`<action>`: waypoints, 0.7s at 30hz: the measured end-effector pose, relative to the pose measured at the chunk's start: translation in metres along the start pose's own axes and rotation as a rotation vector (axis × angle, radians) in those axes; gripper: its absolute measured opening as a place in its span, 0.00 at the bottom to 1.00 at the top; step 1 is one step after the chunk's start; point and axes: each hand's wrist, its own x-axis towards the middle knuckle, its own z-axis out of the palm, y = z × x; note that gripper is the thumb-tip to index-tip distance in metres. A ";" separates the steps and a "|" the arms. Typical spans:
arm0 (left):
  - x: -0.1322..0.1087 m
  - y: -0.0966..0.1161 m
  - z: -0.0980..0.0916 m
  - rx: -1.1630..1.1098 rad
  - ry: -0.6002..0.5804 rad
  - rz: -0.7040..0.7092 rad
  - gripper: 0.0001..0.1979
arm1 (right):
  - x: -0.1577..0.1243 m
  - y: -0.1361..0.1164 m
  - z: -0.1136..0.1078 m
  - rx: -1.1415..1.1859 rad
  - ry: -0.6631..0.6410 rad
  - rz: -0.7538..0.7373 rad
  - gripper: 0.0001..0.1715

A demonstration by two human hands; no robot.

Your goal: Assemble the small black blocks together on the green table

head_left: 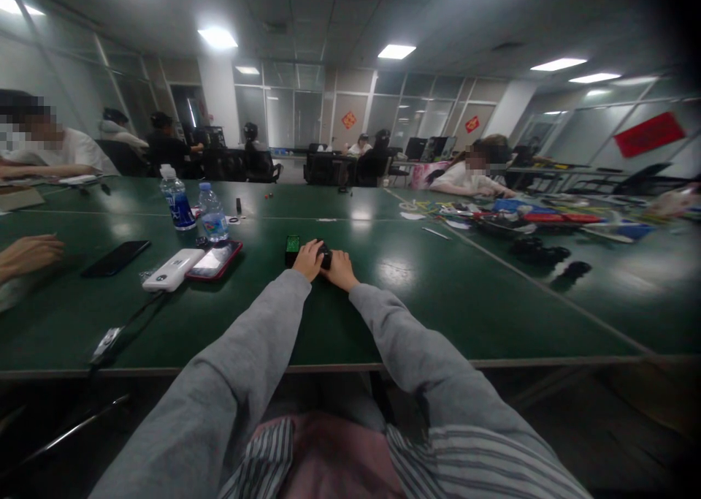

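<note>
Both hands are together over the green table, around a small black object. My left hand is curled against its left side, fingers bent. My right hand closes on it from the right. Most of the object is hidden by the fingers, so I cannot make out what it is. Just left of my left hand stands a small black box with a green patterned top.
On the left are a black phone, a white power bank, a red-edged phone and two bottles. Another person's hand is at far left. Tools and cables lie right.
</note>
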 end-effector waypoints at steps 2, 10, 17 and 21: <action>-0.003 -0.005 0.008 -0.087 -0.003 -0.062 0.24 | 0.004 0.003 0.001 0.012 -0.074 0.024 0.34; -0.008 -0.013 0.014 -0.187 -0.020 -0.252 0.29 | 0.008 0.010 0.004 0.266 -0.122 -0.062 0.44; 0.009 -0.021 0.014 -0.289 0.031 -0.349 0.24 | 0.006 0.008 0.003 0.267 -0.096 -0.033 0.44; 0.021 -0.015 0.018 -0.633 0.143 -0.487 0.25 | 0.005 0.009 0.005 0.269 -0.088 -0.004 0.42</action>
